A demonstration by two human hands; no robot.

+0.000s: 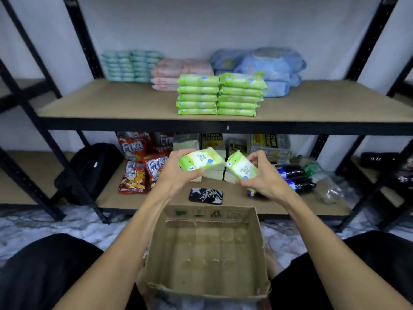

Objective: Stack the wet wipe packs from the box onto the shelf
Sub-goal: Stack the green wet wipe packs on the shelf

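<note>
Bottom centre: open cardboard box (pixel 210 213) on a marbled floor (pixel 55 229) between the person's dark-clad knees, bare inner floor showing. Both forearms reach up over it to mid-frame. Left hand (pixel 178 173) grips a green wet wipe pack (pixel 201 162), fingers curled over its left end and thumb under it. Right hand (pixel 263 175) grips a second green pack (pixel 242 168), tilted down to the right, fingers wrapped round its right side. The packs' inner ends are touching or just apart, can't tell which. Both are held in the air above the box, in front of the lower shelf board (pixel 116 195). On that board: dark patterned flat case (pixel 206 195) just under the hands, red snack bags (pixel 143 166) left of centre, cracker packs (pixel 212 140) behind the hands, dark bottles (pixel 292 175) lying to the right, black bag (pixel 89 166) further left. Upper shelf (pixel 111 101): two stacks of green packs side by side and touching at the front, left stack (pixel 197 95) and right stack (pixel 240 95), five packs each. Behind them: pink packs (pixel 176 72), teal packs (pixel 131 66) to the left, blue packs (pixel 268 66) to the right.
</note>
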